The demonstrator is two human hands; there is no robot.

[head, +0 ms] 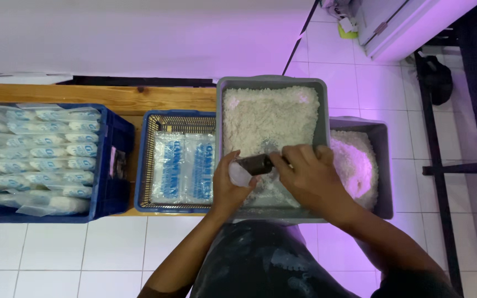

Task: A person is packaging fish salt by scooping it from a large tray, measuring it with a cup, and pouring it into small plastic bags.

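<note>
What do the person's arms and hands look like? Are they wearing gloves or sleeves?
No gloves and no sleeves. The left hand and the right hand are both bare, and so are the forearms all the way down to the bottom edge of the picture. I can't spot any ring, watch or bracelet. The fingers are uncovered too. Between the arms there is dark clothing with pale smudges.

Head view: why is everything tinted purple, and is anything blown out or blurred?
Head view: violet cast over the white floor tiles and white wall; pale granules in the grey plastic tub nearly wash out; both hands, left hand and right hand, look dark but sharp; straight edges bow slightly near the frame borders.
</note>
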